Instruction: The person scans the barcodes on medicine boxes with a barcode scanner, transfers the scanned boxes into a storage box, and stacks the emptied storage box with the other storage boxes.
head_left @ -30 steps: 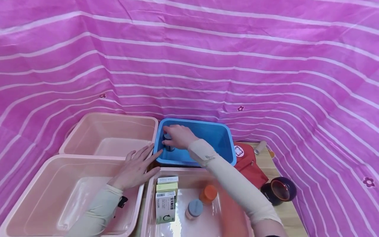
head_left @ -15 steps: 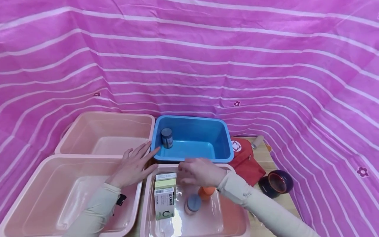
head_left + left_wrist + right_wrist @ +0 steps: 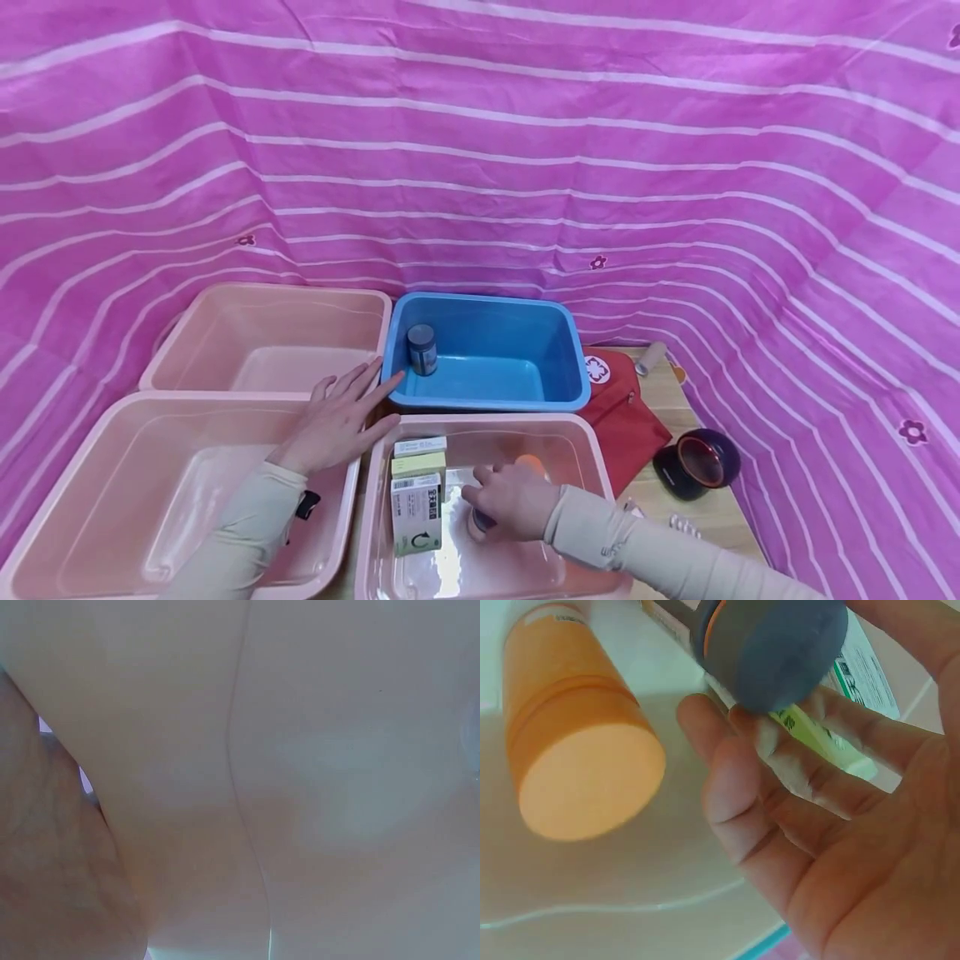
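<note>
My right hand (image 3: 517, 500) reaches down into the near right pink bin (image 3: 600, 467). Its thumb and fingers curl round the cap of a grey-capped bottle (image 3: 791, 656), mostly covered by the hand in the head view. Beside it, an orange bottle (image 3: 574, 735) is close to the fingers. Several medicine boxes (image 3: 417, 508) line the same bin's left side. My left hand (image 3: 333, 421) lies with fingers spread and straight over the rims where the bins meet, its fingertips at the blue bin (image 3: 487, 406). A dark-lidded jar (image 3: 422, 350) stands upright in the blue bin's left corner.
Two more pink bins stand on the left, one far (image 3: 270, 292) and one near (image 3: 112, 417). Right of the bins lie a red pouch (image 3: 626, 417), a black round device (image 3: 693, 462), a pale tube (image 3: 651, 358) and a blister pack (image 3: 684, 525). A pink striped cloth (image 3: 480, 167) hangs behind.
My right hand has left the dark-lidded jar in the blue bin, moved back over the near right bin, and come down onto the grey-capped bottle. The left hand stays in place.
</note>
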Demonstrator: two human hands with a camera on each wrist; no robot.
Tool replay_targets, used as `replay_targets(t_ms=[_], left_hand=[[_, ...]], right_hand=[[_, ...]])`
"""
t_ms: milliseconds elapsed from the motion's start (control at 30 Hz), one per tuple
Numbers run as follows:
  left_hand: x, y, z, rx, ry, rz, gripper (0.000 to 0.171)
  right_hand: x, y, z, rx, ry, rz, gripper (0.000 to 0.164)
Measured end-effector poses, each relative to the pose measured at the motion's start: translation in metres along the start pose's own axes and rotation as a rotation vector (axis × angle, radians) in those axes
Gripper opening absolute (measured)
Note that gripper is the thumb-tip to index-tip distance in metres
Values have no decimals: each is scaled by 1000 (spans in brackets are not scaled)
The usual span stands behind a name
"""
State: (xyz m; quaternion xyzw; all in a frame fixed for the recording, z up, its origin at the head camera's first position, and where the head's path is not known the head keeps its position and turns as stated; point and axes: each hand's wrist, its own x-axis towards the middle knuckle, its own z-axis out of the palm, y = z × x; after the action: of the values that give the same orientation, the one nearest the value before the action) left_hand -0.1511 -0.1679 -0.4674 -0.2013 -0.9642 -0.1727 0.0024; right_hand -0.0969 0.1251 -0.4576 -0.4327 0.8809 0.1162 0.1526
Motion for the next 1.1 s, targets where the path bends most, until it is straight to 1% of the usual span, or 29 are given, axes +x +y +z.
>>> replay_targets(t_ms=[33,167,333,467,533,600,700,867,933,1100], left_hand=[[0,0,0,1,-1,-2,70],[0,1,1,4,2,-2,71],[1,0,2,10,3,1,70],[0,-1,2,17,-3,-2,70],[1,-2,3,15,-10,-5,71],[1,-2,3,8,-16,-10,71],[2,-1,3,2,-15,-11,71],[0,0,2,4,-1,-5,70],[-1,0,1,8,-4,-8,70],[-1,1,1,17,-4,-9,70]], right_hand=[[1,-2,3,1,-1,-4,47],[3,-6,11,5,12,-15,37],[3,-8,16,19,28,-13,27],[1,-6,13,26,41,-21,33],[1,-4,10,49,28,-20,38],[0,0,5,70,20,-16,43],[-3,5,-6,124,41,-6,43],[-9,15,-28,183,137,-27,39],[-10,20,-38,202,156,-39,40],[-15,34,-62,228,181,-38,47]])
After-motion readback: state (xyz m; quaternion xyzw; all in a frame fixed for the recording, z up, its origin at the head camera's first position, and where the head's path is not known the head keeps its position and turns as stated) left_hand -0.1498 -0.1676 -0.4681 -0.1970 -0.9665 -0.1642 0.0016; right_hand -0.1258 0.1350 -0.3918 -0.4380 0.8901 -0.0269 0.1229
